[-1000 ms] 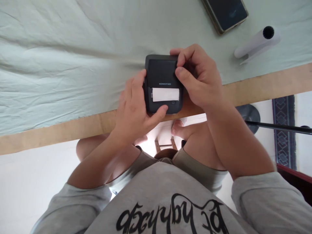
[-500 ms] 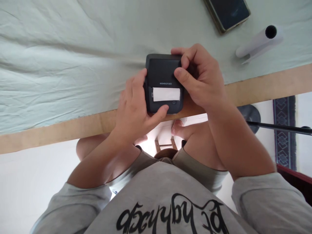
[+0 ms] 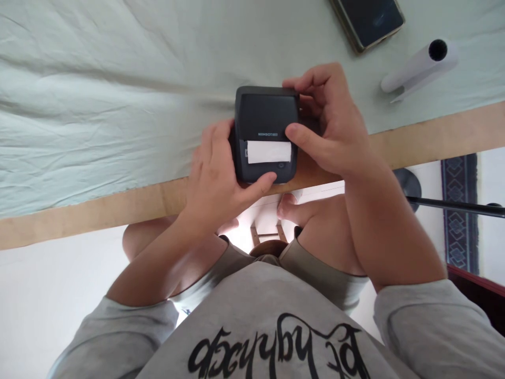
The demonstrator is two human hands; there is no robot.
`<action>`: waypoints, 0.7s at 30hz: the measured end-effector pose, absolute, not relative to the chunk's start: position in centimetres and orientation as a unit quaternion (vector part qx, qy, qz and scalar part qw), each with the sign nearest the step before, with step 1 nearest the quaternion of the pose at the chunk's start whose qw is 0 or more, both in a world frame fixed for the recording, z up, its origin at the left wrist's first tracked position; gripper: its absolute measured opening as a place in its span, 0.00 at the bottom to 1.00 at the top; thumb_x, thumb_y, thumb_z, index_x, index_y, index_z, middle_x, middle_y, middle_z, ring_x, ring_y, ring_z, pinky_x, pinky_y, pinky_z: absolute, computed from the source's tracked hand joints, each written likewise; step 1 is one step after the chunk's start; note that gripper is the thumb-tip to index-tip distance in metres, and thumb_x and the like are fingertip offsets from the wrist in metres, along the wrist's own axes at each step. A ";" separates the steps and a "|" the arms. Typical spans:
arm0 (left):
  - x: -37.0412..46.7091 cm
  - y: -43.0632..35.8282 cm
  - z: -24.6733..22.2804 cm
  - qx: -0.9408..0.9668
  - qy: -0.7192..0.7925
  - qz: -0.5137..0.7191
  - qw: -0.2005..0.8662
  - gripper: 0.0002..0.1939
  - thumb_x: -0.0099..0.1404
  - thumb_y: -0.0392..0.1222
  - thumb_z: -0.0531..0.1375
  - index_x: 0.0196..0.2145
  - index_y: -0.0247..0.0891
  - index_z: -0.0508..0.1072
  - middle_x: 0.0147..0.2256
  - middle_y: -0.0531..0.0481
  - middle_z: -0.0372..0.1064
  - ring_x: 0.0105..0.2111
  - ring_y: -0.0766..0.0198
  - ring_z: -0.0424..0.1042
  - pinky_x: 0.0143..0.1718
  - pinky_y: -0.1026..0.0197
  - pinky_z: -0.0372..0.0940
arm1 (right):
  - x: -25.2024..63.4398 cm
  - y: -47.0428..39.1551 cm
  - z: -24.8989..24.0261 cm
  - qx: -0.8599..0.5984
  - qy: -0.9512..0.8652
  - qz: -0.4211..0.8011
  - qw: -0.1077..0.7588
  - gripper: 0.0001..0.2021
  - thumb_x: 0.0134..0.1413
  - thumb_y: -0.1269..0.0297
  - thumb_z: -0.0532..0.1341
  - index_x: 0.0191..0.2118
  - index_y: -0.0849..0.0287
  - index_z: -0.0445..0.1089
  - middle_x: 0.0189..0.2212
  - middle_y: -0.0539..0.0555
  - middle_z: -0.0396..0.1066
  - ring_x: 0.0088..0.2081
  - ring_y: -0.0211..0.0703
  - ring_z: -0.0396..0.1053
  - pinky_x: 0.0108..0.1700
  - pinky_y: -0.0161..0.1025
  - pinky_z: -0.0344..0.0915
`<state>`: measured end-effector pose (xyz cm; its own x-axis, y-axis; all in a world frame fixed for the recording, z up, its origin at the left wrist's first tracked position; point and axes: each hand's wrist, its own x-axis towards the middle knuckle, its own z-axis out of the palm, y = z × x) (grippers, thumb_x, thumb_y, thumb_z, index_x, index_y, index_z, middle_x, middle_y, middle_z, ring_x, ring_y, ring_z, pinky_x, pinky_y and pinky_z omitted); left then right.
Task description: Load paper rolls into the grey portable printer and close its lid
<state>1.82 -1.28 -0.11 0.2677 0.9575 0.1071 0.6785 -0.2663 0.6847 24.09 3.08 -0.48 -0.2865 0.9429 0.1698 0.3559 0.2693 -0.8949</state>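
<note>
A dark label printer [image 3: 266,113] with its lid down is held between both hands at the table's front edge. From its slot sticks a strip of white label paper [image 3: 269,152]. My left hand [image 3: 215,171] is closed round the printer's left side, thumb at the front edge near the power button. Around the right side curls my right hand [image 3: 333,126], its thumb on the lid's right edge and a fingertip at the back corner. The undersides of the fingers are partly hidden.
A pale green cloth [image 3: 118,95] with creases covers the table, whose bare wooden edge [image 3: 434,134] runs along the front. Back right lie a phone [image 3: 371,21] and a white paper roll [image 3: 420,71]. A black pole [image 3: 453,204] stands below the table's right side.
My right hand has shifted slightly right and its thumb has slid off the lid's upper part toward the front. The printer and my left hand have barely moved.
</note>
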 end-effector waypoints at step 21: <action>0.2 -0.6 -1.0 0.783 0.523 0.225 0.252 0.52 0.47 0.70 0.72 0.64 0.50 0.61 0.64 0.41 0.60 0.63 0.35 0.61 0.64 0.38 0.58 | 23.9 2.5 -0.6 -0.539 -0.733 0.281 0.307 0.32 0.43 0.74 0.59 0.56 0.44 0.56 0.50 0.50 0.77 0.45 0.53 0.75 0.54 0.56 0.68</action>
